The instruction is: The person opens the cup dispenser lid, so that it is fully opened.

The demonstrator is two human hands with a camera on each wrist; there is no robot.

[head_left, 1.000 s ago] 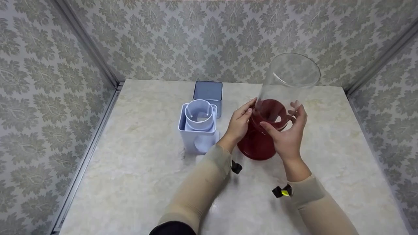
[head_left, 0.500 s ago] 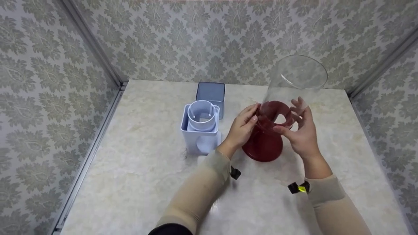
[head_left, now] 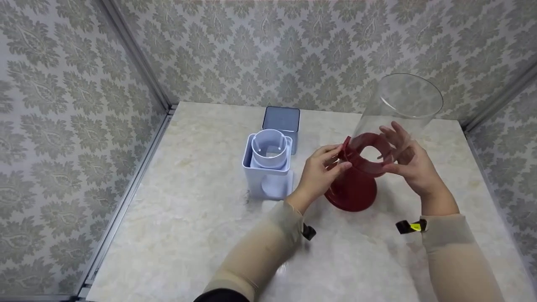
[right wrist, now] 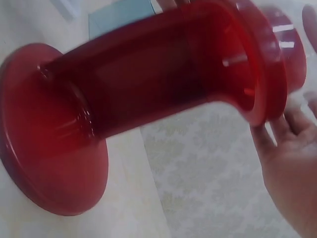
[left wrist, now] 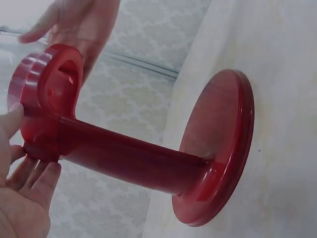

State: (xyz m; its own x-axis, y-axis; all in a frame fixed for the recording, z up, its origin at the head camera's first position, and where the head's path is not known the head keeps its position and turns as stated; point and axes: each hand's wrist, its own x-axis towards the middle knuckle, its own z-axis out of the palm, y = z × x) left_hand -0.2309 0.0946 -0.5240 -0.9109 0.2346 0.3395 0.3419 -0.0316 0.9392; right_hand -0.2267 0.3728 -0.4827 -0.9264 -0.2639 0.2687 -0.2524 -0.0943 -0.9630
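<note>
Since the clear cylinder (head_left: 398, 111) sits in the collar of the red stand (head_left: 354, 184) on the bench (head_left: 176, 218), treat it as light, slick, probably brittle. Your left hand (head_left: 321, 174) pinches the collar; your right hand (head_left: 409, 161) lies open against the wall. Hold it low, both sides

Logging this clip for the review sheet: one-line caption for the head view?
Both hands, left hand and right hand, hold a clear plastic cylinder on a red plastic stand.
</note>
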